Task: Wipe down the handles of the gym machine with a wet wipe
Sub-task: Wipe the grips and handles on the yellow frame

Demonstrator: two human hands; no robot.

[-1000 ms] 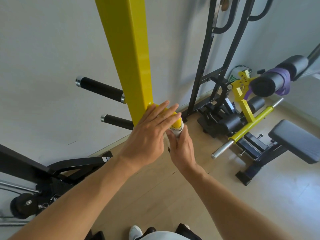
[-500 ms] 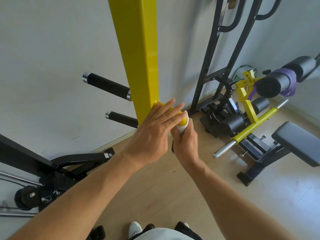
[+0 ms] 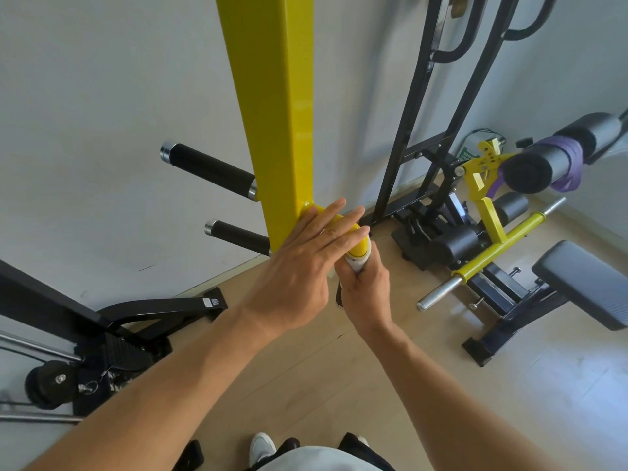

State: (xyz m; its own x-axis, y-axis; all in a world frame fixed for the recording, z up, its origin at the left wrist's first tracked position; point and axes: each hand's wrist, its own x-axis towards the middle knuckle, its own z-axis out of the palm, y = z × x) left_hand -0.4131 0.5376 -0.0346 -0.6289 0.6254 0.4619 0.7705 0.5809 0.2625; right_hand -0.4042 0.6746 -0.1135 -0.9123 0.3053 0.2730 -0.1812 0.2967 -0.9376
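Wet wipe (image 3: 356,264) around handle (image 3: 357,245), inside right hand (image 3: 365,289).

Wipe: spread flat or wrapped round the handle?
Wrapped. The white wipe curls round the yellow handle, gripped by the right hand; the left hand lies flat above.

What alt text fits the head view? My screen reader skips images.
The right hand grips a white wet wipe around a yellow handle on a yellow post, and the left hand rests flat on it. Two black grips stick out leftward.
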